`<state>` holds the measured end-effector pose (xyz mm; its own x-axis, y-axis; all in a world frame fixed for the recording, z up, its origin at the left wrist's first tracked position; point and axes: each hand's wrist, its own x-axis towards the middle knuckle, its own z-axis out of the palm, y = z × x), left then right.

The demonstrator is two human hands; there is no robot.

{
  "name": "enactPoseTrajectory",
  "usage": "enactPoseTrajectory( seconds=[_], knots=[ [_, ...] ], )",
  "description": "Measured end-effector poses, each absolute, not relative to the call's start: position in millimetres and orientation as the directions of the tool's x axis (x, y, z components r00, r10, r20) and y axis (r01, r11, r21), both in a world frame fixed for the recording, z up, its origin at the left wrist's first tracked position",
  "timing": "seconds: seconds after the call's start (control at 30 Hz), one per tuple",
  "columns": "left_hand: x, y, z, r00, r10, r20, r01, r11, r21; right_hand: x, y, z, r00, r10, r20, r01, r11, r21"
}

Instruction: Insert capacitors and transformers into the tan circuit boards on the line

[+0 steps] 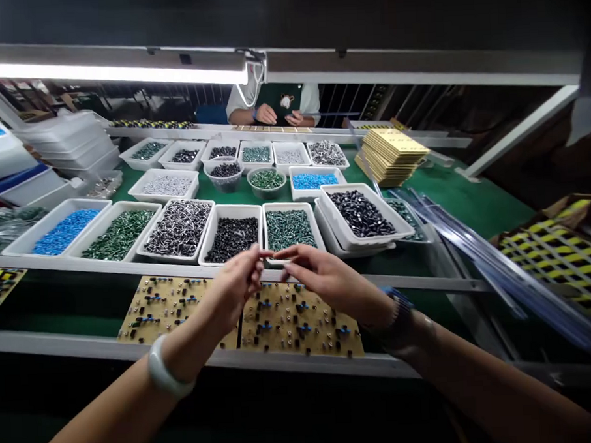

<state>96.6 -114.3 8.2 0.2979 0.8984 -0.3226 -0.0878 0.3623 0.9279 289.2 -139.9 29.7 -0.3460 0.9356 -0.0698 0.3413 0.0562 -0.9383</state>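
Observation:
Above the front rail, my left hand [235, 284] is closed, with thumb and forefinger pinched and the other fingers curled in. From the right, my right hand [327, 275] reaches to meet it, its fingers bent toward the thumb. The fingertips of both hands come together in front of a bin of black parts [233, 237] and a bin of dark green cylindrical parts [290, 229]. Whatever lies between the fingertips is too small to name. Below the hands lie two tan circuit boards, a left board [157, 302] and a right board [300, 322], dotted with black, blue and silver components.
More white bins hold blue parts [63, 233], green parts [120, 234], silver-legged parts [178, 228] and glossy black parts [358, 212]. Bare boards [393, 155] are stacked at back right, near clear plastic tubes [453, 241]. Across the bench, a co-worker's hands [266, 114] are visible.

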Motion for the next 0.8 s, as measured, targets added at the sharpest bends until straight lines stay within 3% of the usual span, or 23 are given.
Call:
enactPoseTrajectory(
  seconds=[0.1,0.23,0.33,0.4,0.5,0.67,0.8],
  knots=[
    [90,-72,17,0.173,0.917,-0.359,-0.198,0.389,0.9,252,-93,31,-0.372,0.926,-0.06,0.324,0.069,-0.944],
    [65,-47,25,0.148,0.905,-0.398,-0.162,0.42,0.893,232,-44,29,-0.42,0.907,-0.018,0.436,0.185,-0.881],
    [37,-61,27,0.142,0.905,-0.402,-0.185,0.423,0.887,253,-9,21,-0.347,0.938,0.017,0.626,0.245,-0.74],
    [21,-80,29,0.102,0.925,-0.366,-0.301,0.379,0.875,276,17,12,-0.24,0.97,0.045,0.765,0.217,-0.606],
    [2,-114,32,-0.061,0.937,-0.343,-0.413,0.289,0.864,308,53,-1,-0.153,0.988,-0.021,0.906,0.131,-0.403],
    [-20,-153,21,-0.21,0.925,-0.317,-0.438,0.201,0.876,329,86,-17,-0.142,0.962,-0.235,0.981,0.105,-0.163],
    [-38,-166,5,-0.192,0.945,-0.265,-0.346,0.188,0.919,329,89,-5,-0.161,0.961,-0.226,0.985,0.142,-0.099]
  ],
)
